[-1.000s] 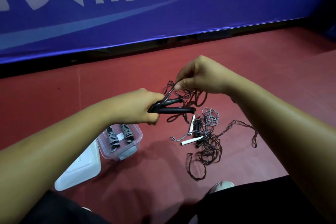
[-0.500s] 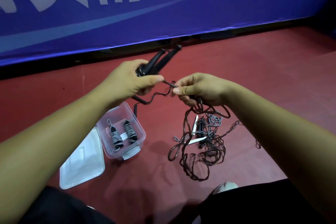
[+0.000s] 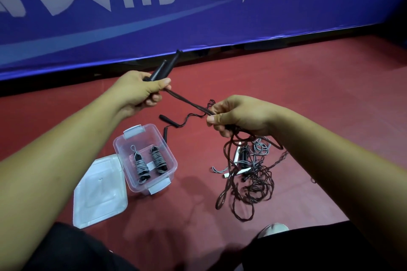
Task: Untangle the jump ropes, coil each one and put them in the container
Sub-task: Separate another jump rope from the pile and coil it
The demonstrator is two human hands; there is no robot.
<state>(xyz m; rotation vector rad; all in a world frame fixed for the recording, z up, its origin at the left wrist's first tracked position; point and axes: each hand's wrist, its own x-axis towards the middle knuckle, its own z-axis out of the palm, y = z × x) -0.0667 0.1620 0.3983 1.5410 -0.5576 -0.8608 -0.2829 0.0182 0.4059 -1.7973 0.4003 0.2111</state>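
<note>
Two black handles are sitting side by side in the left hand, whose fingers are curling tightly around them as they are pointing up toward the blue banner. A dark rope is running taut from that hand down to the right hand, which is pinching it between thumb and fingers. Below the right hand the rope is dropping into a tangle lying on the red floor, mixed with grey rope and white handles. Two more loose handles are lying on the floor just beyond the clear container. Two coiled ropes are resting inside the container, and its lid is lying flat just beside its left wall.
</note>
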